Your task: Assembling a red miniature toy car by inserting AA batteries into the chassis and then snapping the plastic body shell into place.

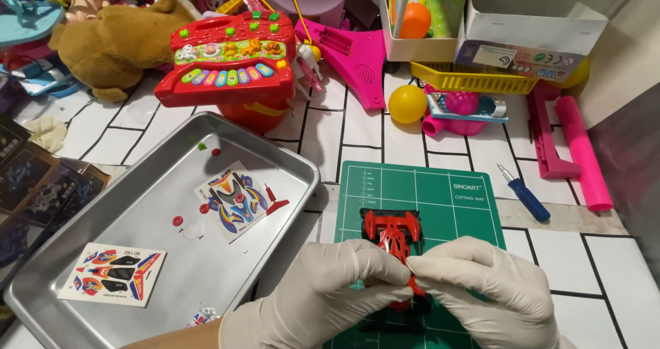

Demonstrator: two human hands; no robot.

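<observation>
- Both gloved hands, left hand (323, 297) and right hand (491, 290), pinch the red toy car body (393, 233) over the green cutting mat (440, 198).
- Judged step: seating the shell on its black chassis; next calls for even downward pressure.

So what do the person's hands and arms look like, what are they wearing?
Both the left hand and the right hand wear thin, close-fitting whitish disposable gloves, wrinkled at the knuckles. The left glove ends at the wrist, with a bare, sleeveless forearm below it. No markings, watch or jewellery show.
</observation>
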